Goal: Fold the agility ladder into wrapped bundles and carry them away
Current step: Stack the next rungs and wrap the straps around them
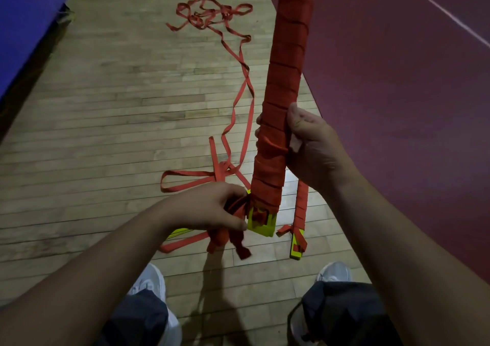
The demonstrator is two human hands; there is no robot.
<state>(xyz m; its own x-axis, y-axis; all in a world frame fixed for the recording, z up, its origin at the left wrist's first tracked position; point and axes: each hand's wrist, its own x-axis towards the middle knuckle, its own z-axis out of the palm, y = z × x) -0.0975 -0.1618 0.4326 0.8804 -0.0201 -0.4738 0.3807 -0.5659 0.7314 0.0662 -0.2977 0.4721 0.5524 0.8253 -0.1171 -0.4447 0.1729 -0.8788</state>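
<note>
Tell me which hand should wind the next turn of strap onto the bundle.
Left. The left hand grips the loose strap right beside the yellow end of the bundle, while the right hand is wrapped round the bundle, holding it up.

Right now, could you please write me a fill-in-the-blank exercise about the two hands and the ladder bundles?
1. The right hand grips the wrapped bundle, whose bare lower end is coloured ____.
2. The left hand holds loose strap of the colour ____.
3. A second bundle lies on the ____ floor.

Missing words: yellow; red; wooden.
</note>
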